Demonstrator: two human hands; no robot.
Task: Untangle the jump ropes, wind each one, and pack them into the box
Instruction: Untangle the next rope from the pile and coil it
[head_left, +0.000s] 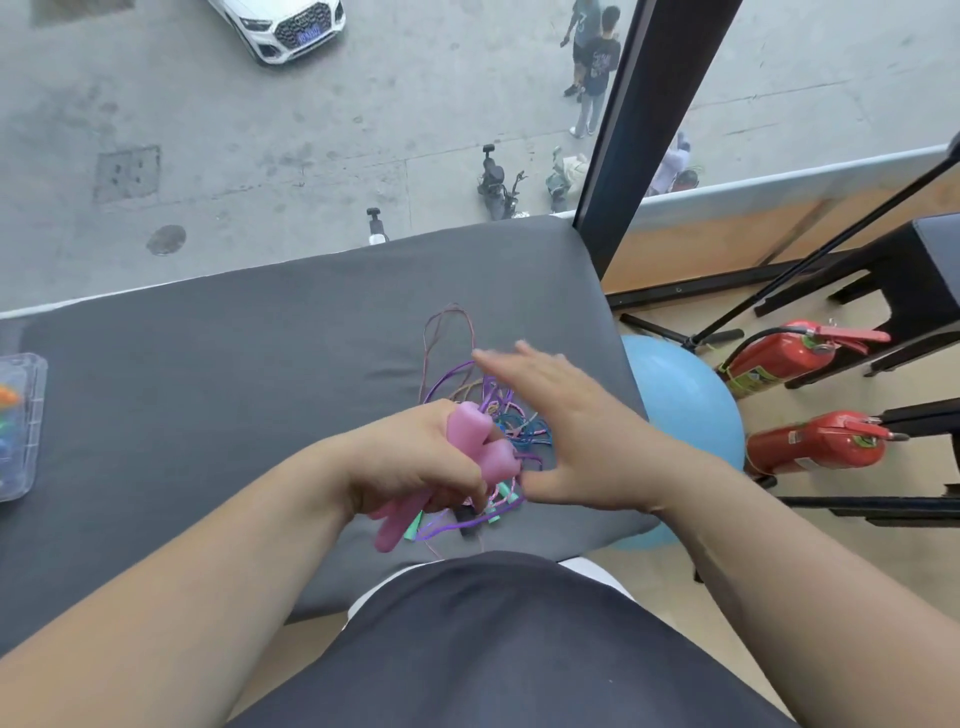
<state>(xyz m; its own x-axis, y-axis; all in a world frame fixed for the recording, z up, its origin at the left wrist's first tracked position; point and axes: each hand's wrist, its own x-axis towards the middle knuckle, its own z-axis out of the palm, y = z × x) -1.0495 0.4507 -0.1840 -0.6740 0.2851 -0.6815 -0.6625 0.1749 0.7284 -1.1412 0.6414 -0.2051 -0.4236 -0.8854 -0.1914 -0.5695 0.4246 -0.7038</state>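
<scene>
In the head view, your left hand (415, 467) grips the pink handles (470, 431), long axis pointing away toward the tangle (519, 427) on the counter (208, 389), while your right hand (561, 431) (flat, empty) hovers nearer those cords, just to their right.

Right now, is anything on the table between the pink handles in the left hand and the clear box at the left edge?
Nothing visible lies on the grey table between the pink handles and the clear box. The catch is the purple cord at their ends, which appears to run into the tangle by the open right hand.
</scene>
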